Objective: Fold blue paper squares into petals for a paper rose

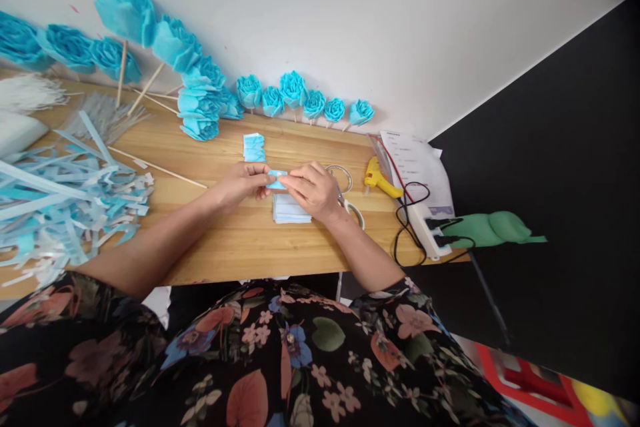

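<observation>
Between my two hands is a small piece of light blue paper (277,179). My left hand (243,185) pinches its left end with thumb and fingers. On the right end, the fingers of my right hand (313,190) are closed. Just below lies a stack of pale paper pieces (291,209), partly covered by my right hand. Several blue crinkled pieces (255,147) rest on the table above my left hand. Scissors (356,213) with light handles lie beside my right wrist, partly hidden by it.
Blue paper flowers on sticks (294,88) line the wall. Paper strips (75,193) heap up at the left, near a thin wooden stick (160,168). At the right are a yellow glue gun (381,178), printed sheets (420,167), a white power strip (425,230) and a black cable (399,240).
</observation>
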The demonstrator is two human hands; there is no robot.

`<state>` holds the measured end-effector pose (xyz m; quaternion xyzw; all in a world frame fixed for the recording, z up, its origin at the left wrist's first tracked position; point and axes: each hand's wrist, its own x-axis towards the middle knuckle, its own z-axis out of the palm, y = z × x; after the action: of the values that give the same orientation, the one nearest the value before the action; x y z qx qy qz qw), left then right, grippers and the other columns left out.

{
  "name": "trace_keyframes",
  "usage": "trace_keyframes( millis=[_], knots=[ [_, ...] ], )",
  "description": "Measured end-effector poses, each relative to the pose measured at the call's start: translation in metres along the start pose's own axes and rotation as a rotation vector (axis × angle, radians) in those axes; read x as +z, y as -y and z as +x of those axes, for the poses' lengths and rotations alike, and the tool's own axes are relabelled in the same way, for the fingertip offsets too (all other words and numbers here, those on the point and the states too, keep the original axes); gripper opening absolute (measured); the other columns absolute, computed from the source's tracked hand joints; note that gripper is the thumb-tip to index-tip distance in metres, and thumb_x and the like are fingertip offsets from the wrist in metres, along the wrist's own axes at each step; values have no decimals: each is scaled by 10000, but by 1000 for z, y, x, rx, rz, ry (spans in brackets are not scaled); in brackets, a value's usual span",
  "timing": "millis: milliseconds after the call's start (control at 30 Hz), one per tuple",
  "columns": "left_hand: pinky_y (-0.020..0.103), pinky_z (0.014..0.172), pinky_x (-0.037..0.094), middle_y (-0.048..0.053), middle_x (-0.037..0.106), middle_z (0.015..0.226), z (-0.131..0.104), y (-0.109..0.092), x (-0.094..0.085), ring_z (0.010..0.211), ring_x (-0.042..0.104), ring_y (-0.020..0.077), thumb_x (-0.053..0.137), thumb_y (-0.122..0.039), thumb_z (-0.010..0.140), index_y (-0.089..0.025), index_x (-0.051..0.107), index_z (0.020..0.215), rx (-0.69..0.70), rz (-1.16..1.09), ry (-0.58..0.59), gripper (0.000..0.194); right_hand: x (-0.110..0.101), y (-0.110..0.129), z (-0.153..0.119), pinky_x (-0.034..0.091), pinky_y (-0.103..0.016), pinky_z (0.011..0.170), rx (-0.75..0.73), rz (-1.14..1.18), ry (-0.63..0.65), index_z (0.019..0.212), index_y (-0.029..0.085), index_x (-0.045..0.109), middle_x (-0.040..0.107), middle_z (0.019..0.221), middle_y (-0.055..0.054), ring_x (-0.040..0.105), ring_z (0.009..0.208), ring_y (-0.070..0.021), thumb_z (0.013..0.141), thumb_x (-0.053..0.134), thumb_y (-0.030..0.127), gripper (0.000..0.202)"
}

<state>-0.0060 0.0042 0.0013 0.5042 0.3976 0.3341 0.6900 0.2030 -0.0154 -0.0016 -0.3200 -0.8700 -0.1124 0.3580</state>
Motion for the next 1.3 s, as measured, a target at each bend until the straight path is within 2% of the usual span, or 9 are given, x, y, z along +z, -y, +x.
trace_keyframes(
  millis=[233, 400, 467, 567, 633, 833, 967, 1133, 1300],
  knots=[
    [216, 497, 404, 5, 624, 553, 1, 0, -1, 486, 523, 99, 751, -345, 688, -174, 616, 670, 34, 69, -4, 218, -9, 0, 5, 491, -366, 768, 15, 223, 102, 1103, 208, 732, 694, 921, -60, 591, 837, -179, 957, 537, 251, 248],
    [228, 517, 407, -7, 587, 545, -2, -4, -1, 509, 521, 111, 716, -372, 734, -178, 607, 678, 81, 231, 40, 229, -14, 1, 6, 499, -398, 902, 225, 378, 37, 1224, 225, 683, 691, 1075, -74, 616, 1010, -193, 993, 505, 300, 301],
    [231, 524, 395, -12, 574, 556, -3, -5, -1, 523, 515, 112, 705, -382, 752, -178, 605, 686, 114, 302, 58, 237, -13, 1, 6, 493, -395, 957, 277, 433, 58, 1286, 229, 640, 700, 1127, -72, 624, 1070, -189, 998, 515, 313, 325],
    [230, 512, 337, -24, 542, 564, -4, -3, 0, 523, 465, 99, 692, -401, 773, -178, 594, 668, 182, 374, 64, 265, -6, 3, 5, 514, -364, 935, 302, 475, 131, 1322, 239, 607, 713, 1033, -41, 643, 982, -164, 984, 538, 310, 352],
    [233, 515, 329, -28, 532, 568, -3, -3, -1, 529, 453, 98, 694, -417, 775, -176, 604, 672, 208, 372, 45, 277, -1, 4, 2, 527, -348, 903, 327, 474, 142, 1319, 240, 610, 706, 979, -28, 639, 920, -154, 967, 553, 292, 360],
    [255, 600, 435, 3, 622, 645, 1, -1, 1, 619, 551, 136, 732, -508, 765, -173, 654, 755, 220, 260, -12, 345, 3, 6, -2, 551, -329, 864, 452, 511, 101, 1342, 255, 602, 700, 939, -11, 637, 841, -142, 923, 596, 293, 421],
    [274, 654, 455, 19, 672, 726, 1, 2, 4, 709, 602, 163, 801, -454, 715, -171, 676, 790, 230, 275, 13, 318, 1, 6, 0, 554, -311, 869, 508, 505, 84, 1340, 234, 601, 706, 924, -8, 649, 842, -135, 916, 588, 293, 428],
    [251, 581, 391, -22, 599, 631, 4, 7, 1, 595, 517, 118, 778, -408, 718, -180, 651, 727, 242, 246, -40, 261, 1, 7, 0, 555, -302, 874, 513, 528, 58, 1317, 219, 616, 719, 929, -2, 667, 847, -131, 914, 579, 290, 411],
    [241, 552, 369, -24, 580, 598, 8, 9, -6, 545, 483, 103, 765, -447, 716, -183, 618, 700, 226, 225, -55, 303, 4, 3, -1, 551, -297, 904, 526, 507, 73, 1325, 228, 612, 744, 958, -2, 685, 864, -127, 926, 537, 282, 410]
  ],
)
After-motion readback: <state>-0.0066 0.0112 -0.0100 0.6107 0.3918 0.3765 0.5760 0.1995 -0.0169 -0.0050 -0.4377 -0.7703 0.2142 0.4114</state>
